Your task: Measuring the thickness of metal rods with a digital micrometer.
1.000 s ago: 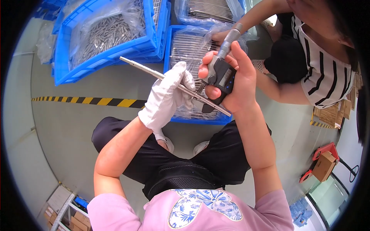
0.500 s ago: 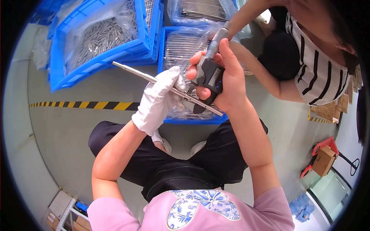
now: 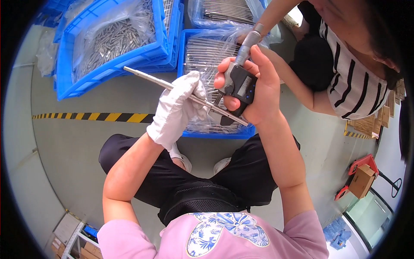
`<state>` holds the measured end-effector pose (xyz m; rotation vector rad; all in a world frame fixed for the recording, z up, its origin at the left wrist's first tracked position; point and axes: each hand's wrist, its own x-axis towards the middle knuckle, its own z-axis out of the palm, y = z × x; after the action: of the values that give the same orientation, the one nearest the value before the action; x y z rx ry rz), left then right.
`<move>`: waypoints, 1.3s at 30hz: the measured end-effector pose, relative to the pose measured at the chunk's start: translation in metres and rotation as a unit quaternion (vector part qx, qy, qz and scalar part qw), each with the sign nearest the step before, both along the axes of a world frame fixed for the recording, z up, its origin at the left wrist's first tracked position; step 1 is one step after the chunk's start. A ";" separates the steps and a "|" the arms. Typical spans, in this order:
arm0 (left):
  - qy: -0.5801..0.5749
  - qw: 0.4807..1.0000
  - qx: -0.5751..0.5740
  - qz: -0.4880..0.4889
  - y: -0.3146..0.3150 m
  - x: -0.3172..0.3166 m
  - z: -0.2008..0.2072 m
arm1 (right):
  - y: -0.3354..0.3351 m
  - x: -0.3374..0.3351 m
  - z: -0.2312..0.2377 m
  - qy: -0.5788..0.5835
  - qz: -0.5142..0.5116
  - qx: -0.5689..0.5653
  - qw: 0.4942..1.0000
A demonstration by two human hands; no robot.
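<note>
My left hand [image 3: 176, 110], in a white glove, is closed round a slim stepped metal shaft [image 3: 148, 77]. The shaft slants from upper left down to the right, past the glove on both sides. Bare, my right hand [image 3: 264, 93] grips a digital micrometer [image 3: 239, 84] with a dark body and a silver barrel pointing up and away. The micrometer's jaw end meets the shaft's right part; whether it presses on it I cannot tell. Beneath both hands stands a blue crate [image 3: 196, 134] lined with clear plastic, with rows of metal shafts [image 3: 207, 52] in it.
Stacked blue crates [image 3: 69, 93] at the far left hold many small metal pins [image 3: 123, 43]. Another plastic-lined crate of rods [image 3: 228, 11] lies beyond. A co-worker in a striped top [image 3: 353, 73] sits at the right, an arm reaching over the crates. Yellow-black tape [image 3: 95, 117] crosses the floor.
My right hand and the micrometer have shifted slightly to the right. The shaft in my left hand has moved slightly up. The co-worker's head has come further into view.
</note>
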<state>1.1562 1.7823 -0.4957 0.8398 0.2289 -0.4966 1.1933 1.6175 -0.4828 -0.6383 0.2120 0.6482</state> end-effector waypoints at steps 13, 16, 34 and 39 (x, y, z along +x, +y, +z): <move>0.052 0.998 0.039 -0.026 -0.001 -0.002 0.004 | 0.004 -0.002 -0.003 0.000 -0.003 -0.028 1.000; 0.040 0.999 0.034 0.001 -0.001 -0.003 0.001 | 0.006 -0.002 -0.001 -0.009 -0.012 -0.024 1.000; 0.022 0.999 0.049 0.003 0.005 -0.004 -0.006 | 0.006 -0.001 -0.006 -0.007 0.006 -0.040 0.999; 0.023 0.999 0.038 0.012 0.007 -0.001 -0.008 | 0.006 0.000 -0.007 -0.018 0.014 -0.037 0.999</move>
<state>1.1550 1.7891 -0.5034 0.8995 0.3013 -0.4876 1.1937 1.6239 -0.4896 -0.7251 0.1942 0.6577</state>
